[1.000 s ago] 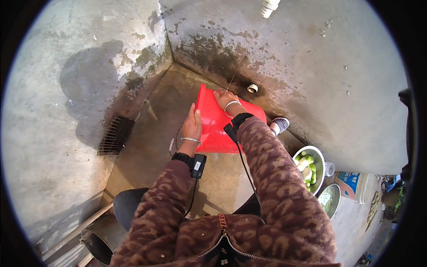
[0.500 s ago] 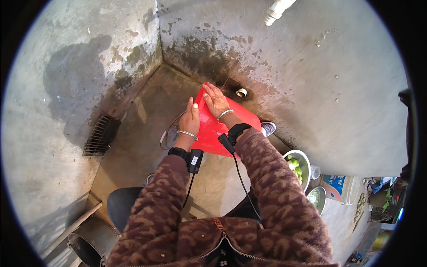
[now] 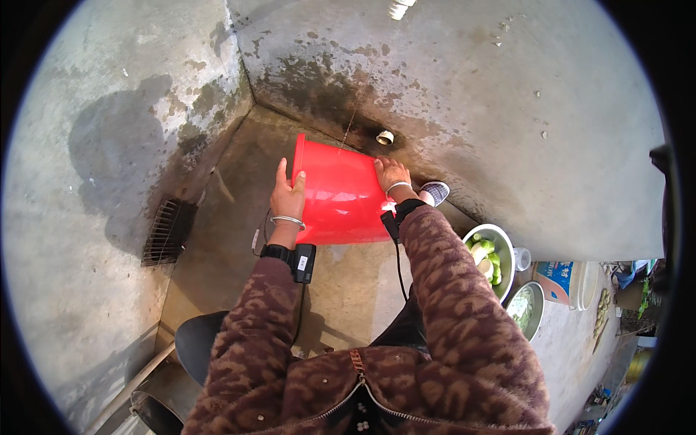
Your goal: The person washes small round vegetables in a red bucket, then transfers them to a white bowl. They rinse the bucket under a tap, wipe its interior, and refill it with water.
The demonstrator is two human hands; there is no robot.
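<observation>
A red plastic bucket (image 3: 341, 192) lies on its side between my two hands, low over the wet concrete floor. Its rim faces left and its base faces right. At the rim is my left hand (image 3: 288, 196), the thumb against the edge and the fingers pointing away from me; the bucket's mouth is turned out of sight. My right hand (image 3: 394, 176) holds the other end near the base, fingers bent over the side. Each wrist has a metal bangle and a black strapped device with a cable.
A metal basin (image 3: 509, 254) of green vegetables stands at the right, beside a smaller bowl (image 3: 538, 319). A floor-level grate (image 3: 168, 232) is at the left wall. A pipe end (image 3: 385, 138) sticks out beyond the bucket. A patterned shoe (image 3: 435, 192) shows beside my right hand.
The bucket has turned so its rim now faces left and more of its side shows. My hands have moved apart, the left to the rim and the right to the base end.
</observation>
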